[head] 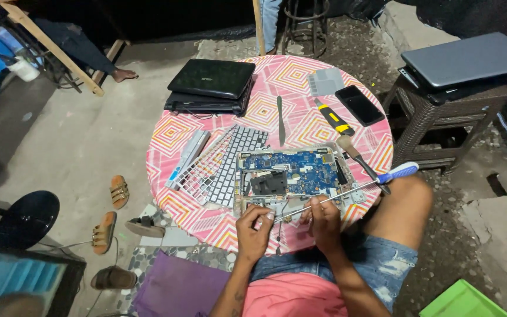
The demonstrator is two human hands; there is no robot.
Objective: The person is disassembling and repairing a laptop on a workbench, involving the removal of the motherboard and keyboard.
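The person sits at a round desk (206, 220) covered with a pink patterned cloth, and both hands work at its near edge. The right hand (324, 223) has its fingers closed around the metal shaft of a long screwdriver with a blue and white handle (397, 172). The long axis of this tool runs from the handle, up and to the right, down to the tip at lower left, and the tip meets the left hand (254, 228), whose fingers are pinched together there. Whether they hold a small screw cannot be told, it is too small to see. The opened laptop base with its blue circuit board (289, 173) lies just beyond both hands, touching the near edge region of the desk; the right hand is slightly nearer to it. On the desk there is one detached keyboard (239, 161), one keyboard frame (203, 167), one silver strip (188, 155), one closed black laptop (211, 82), one dark phone (359, 104), one grey cover plate (325, 81), one flat pry tool (280, 120), and one second screwdriver with a yellow and black handle (334, 120). Another grey laptop (467, 58) rests on a wicker stool at the right.
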